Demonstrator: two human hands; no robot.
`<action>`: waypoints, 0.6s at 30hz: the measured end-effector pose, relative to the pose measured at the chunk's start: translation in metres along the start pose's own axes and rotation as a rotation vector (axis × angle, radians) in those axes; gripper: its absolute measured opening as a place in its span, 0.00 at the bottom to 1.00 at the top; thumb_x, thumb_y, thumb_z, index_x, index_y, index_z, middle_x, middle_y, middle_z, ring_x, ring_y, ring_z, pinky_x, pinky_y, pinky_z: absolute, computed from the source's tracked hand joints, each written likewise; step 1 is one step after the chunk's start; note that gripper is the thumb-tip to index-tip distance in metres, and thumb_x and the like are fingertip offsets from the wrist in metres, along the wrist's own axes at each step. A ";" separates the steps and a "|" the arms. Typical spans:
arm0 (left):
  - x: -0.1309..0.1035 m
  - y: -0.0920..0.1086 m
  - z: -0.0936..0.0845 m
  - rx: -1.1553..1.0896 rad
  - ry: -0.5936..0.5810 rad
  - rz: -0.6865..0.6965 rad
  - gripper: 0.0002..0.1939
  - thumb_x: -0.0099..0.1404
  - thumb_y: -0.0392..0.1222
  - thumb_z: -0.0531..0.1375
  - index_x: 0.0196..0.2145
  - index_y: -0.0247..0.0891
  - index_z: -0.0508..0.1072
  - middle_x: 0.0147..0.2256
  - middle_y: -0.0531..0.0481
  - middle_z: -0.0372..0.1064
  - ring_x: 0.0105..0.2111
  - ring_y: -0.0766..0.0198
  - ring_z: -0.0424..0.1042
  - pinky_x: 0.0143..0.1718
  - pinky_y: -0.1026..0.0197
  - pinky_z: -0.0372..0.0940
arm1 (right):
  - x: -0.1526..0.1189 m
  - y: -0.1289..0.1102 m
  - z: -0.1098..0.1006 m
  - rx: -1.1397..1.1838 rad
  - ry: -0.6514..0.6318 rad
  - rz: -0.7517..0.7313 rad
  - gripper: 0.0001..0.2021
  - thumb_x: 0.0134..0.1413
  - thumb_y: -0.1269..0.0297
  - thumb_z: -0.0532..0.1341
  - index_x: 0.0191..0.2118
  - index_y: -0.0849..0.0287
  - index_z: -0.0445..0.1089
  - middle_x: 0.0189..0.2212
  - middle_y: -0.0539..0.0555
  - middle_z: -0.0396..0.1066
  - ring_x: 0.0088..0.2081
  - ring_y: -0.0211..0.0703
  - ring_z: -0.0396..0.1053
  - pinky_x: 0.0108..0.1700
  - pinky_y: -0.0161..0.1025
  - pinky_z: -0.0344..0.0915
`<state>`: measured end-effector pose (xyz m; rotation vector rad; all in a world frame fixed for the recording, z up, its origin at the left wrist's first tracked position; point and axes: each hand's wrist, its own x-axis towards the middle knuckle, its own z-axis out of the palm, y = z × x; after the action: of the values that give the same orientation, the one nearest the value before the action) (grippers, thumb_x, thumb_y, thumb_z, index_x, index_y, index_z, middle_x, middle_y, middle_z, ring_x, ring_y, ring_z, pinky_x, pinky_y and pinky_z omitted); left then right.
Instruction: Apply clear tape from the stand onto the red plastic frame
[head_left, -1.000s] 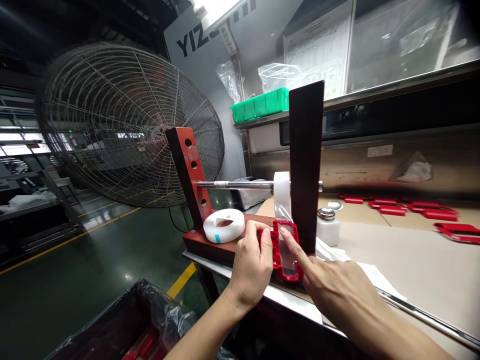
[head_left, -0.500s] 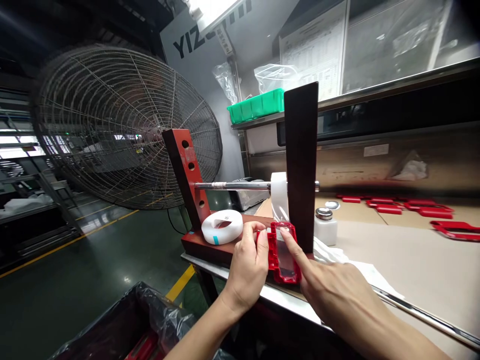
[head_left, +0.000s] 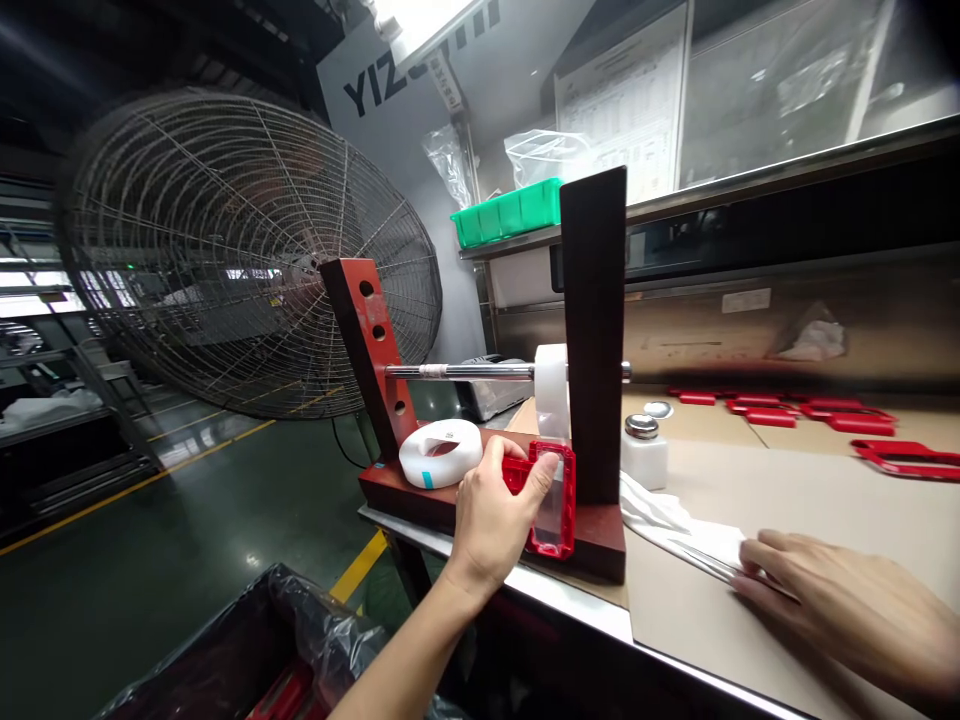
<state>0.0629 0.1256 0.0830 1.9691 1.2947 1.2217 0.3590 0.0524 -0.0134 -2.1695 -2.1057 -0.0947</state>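
Observation:
My left hand is closed on a red plastic frame, with the thumb lying over its upper part. Clear film spans the frame's window. Just above it, a roll of clear tape hangs on a metal rod between the uprights of a wooden stand. To the right, my right hand rests low over the tabletop, slightly blurred. Its fingers are drawn together at the end of a crumpled white cloth. A thin strip shows by the fingertips; I cannot make out what it is.
On the stand's base lies a second tape roll. A white bottle with a metal cap stands right of the stand. Several red frames lie at the table's back right. A lined bin is below left, near a large fan.
My right hand has left the red frame and moved right to the white cloth. My left hand keeps the frame, its thumb now across the upper part.

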 end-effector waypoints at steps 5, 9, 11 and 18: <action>0.007 0.001 0.004 0.014 0.058 -0.012 0.18 0.59 0.57 0.60 0.27 0.42 0.61 0.21 0.57 0.62 0.23 0.64 0.62 0.30 0.61 0.55 | -0.005 -0.006 0.001 0.040 0.005 0.041 0.16 0.57 0.51 0.45 0.37 0.52 0.64 0.35 0.54 0.69 0.34 0.52 0.70 0.31 0.44 0.56; 0.007 0.000 0.003 0.013 0.079 -0.014 0.18 0.58 0.56 0.62 0.26 0.42 0.61 0.21 0.57 0.62 0.23 0.64 0.61 0.29 0.62 0.55 | -0.005 -0.003 0.003 0.048 -0.012 0.069 0.18 0.55 0.47 0.44 0.32 0.53 0.63 0.33 0.55 0.67 0.33 0.52 0.68 0.32 0.45 0.55; 0.007 0.000 0.002 0.011 0.085 -0.011 0.18 0.57 0.56 0.62 0.25 0.42 0.61 0.21 0.57 0.62 0.23 0.65 0.61 0.28 0.62 0.55 | -0.004 -0.003 0.002 0.058 -0.028 0.067 0.19 0.55 0.47 0.44 0.31 0.53 0.64 0.33 0.55 0.67 0.34 0.52 0.68 0.33 0.45 0.55; 0.008 -0.003 0.002 -0.007 0.080 -0.009 0.18 0.59 0.55 0.61 0.24 0.42 0.59 0.19 0.58 0.60 0.21 0.66 0.60 0.27 0.63 0.54 | -0.008 0.004 0.001 0.084 0.001 0.074 0.13 0.56 0.50 0.50 0.30 0.51 0.64 0.28 0.50 0.69 0.29 0.46 0.68 0.31 0.43 0.56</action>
<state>0.0649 0.1346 0.0829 1.9255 1.3347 1.3103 0.3624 0.0443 -0.0155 -2.1952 -1.9886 -0.0004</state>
